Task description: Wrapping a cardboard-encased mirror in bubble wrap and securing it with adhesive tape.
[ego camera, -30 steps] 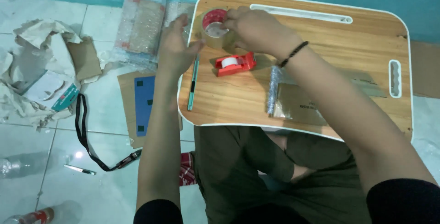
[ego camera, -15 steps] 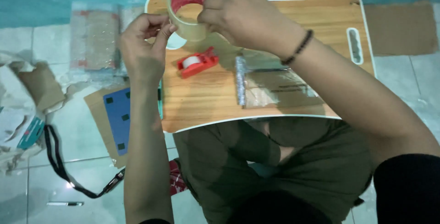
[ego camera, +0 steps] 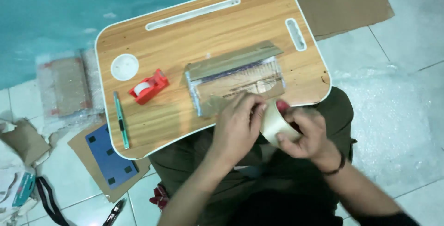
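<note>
Big wooden lap desk (ego camera: 185, 36) up top, with a clear plastic-wrapped packet (ego camera: 236, 80) lying flat in the middle, apparently not taped shut yet (hard to tell through the glare). Red tape dispenser (ego camera: 148, 87) sitting untouched to the side. Down at the near edge, roll of beige tape (ego camera: 274, 123) gripped in right hand (ego camera: 305, 136), left hand (ego camera: 238, 126) pinching at its rim. Loose end of tape hidden behind fingers.
</note>
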